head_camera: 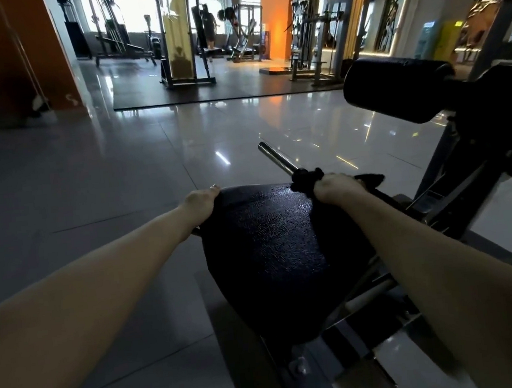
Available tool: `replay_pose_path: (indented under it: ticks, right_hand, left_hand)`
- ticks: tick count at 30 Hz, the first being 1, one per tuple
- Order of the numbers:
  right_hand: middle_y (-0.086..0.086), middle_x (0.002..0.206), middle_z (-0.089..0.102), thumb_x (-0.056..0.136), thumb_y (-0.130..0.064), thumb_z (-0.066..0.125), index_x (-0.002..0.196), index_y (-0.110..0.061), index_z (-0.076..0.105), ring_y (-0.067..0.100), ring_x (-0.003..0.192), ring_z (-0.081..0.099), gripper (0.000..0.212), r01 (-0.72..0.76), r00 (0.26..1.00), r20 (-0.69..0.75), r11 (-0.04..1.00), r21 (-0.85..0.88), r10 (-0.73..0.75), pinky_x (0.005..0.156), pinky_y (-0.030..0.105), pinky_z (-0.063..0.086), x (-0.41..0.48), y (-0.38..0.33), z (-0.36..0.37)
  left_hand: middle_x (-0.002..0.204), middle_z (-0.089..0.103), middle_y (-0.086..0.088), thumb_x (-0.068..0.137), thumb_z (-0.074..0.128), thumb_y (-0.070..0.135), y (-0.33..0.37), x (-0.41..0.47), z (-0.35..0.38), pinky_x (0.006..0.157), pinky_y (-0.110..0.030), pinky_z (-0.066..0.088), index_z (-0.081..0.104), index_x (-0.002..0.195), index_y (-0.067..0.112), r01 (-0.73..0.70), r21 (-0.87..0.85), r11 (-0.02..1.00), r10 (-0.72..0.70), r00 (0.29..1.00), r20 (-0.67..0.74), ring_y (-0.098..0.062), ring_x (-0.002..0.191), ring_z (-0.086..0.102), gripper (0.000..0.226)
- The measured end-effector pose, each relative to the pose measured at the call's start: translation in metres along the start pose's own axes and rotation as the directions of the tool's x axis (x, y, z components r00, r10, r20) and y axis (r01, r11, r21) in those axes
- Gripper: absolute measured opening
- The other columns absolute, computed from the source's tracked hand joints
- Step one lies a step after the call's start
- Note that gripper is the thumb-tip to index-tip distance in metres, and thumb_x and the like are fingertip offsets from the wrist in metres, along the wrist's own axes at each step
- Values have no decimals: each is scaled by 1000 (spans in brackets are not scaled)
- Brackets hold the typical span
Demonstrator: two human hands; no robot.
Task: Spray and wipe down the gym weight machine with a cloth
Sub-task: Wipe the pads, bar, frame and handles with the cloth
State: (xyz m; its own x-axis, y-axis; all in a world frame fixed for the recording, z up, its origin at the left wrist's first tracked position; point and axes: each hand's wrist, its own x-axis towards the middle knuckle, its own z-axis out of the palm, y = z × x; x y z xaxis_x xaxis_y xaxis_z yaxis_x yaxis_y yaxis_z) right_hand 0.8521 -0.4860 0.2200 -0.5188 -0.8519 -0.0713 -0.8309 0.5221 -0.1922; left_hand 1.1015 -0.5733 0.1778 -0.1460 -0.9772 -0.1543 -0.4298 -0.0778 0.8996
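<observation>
Grey glossy floor tiles point(73, 181) spread out to the left of the left hand point(200, 204) and beyond it. Left forearm is stretched forward. The hand sits on the far-left rim of the seat pad point(272, 242), fingers hooked over the edge and out of sight, thumb lying on top: it grasps the pad.

Seat pad is black pebbled vinyl, faint sheen. It fills the space between the two hands and runs back toward the person.

Right hand point(335, 190) is on the pad's far-right corner, fist clenched round a dark cloth point(306, 177). The cloth bunches out just left of the knuckles; a loose tail pokes out to the hand's right. Cloth and pad are both dark, so the line between them is hard to read.

Chrome bar point(276, 157) juts up and left from just beyond the right hand, with the cloth bunch at its base; contact uncertain.

Black roller pad point(395, 90) is above and right of the right hand, well apart. Dark machine frame point(457, 201) lies to that hand's right and beneath the forearm.

Far beyond both hands is an orange pillar point(280, 14), with other gym machines standing on a black mat point(206, 94).
</observation>
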Motion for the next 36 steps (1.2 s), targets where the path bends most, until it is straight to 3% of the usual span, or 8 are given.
replay_pose_path:
  ticks: [3,6,12,16,19,25,32,36]
  right_hand:
    - [20,144,54,103,-36,32,137,-10,53,37,132,51,48,196,980,16,980,-31,-196,108,43,37,-10,-71,15]
    - [23,142,54,105,-40,33,135,-7,55,37,133,49,50,394,919,22,919,32,-394,110,43,34,-37,-126,34]
    - [3,152,49,104,-33,42,145,-19,53,24,139,45,45,625,770,5,757,192,-638,115,40,35,-63,-81,29]
    - [2,152,48,102,-43,38,147,-29,46,26,139,46,48,494,869,20,869,-17,-494,113,45,39,-53,-12,15]
    - [7,144,57,101,-34,38,143,-25,49,31,127,57,44,210,978,8,968,-138,-211,104,42,46,-38,37,-4]
    - [18,133,61,103,-30,41,127,-10,60,35,122,57,37,-63,996,-55,998,14,64,100,38,42,-12,46,-7]
    - [19,144,44,99,-40,37,136,-31,54,46,136,39,41,200,976,-69,977,-79,-206,113,61,22,-31,-82,35]
    - [16,144,51,103,-39,36,144,-35,48,39,134,45,43,479,876,-50,878,-4,-479,115,56,26,-67,-127,47]
  left_hand:
    - [109,56,-13,108,42,44,-1,4,1,80,-32,40,61,112,11,-21,21,1000,21,1000,-16,-27,98,55,39]
    - [89,59,-7,109,43,29,-5,12,-2,72,-24,39,63,92,6,-14,-35,999,15,1000,22,-23,93,54,35]
    - [87,61,-8,108,44,27,-6,1,-5,53,-25,35,61,91,12,48,-70,996,-45,998,46,-18,62,52,29]
    - [76,55,-6,107,38,51,2,-18,-4,53,-26,40,60,96,13,54,-5,999,-54,997,57,-21,65,54,46]
    - [83,56,-8,106,37,53,2,-16,-4,53,-27,41,59,110,9,56,-4,998,-56,998,36,-23,69,55,49]
    - [121,61,-22,107,40,49,-4,1,2,63,-29,43,58,131,-1,36,-9,999,-37,999,-28,-31,90,59,59]
    - [140,54,-25,109,37,43,-1,2,3,95,-32,41,57,134,-5,50,2,999,-50,998,-36,-38,126,53,58]
    - [105,67,-12,105,49,45,5,-5,0,73,-32,41,66,120,6,120,-118,986,-123,992,-19,-28,87,59,45]
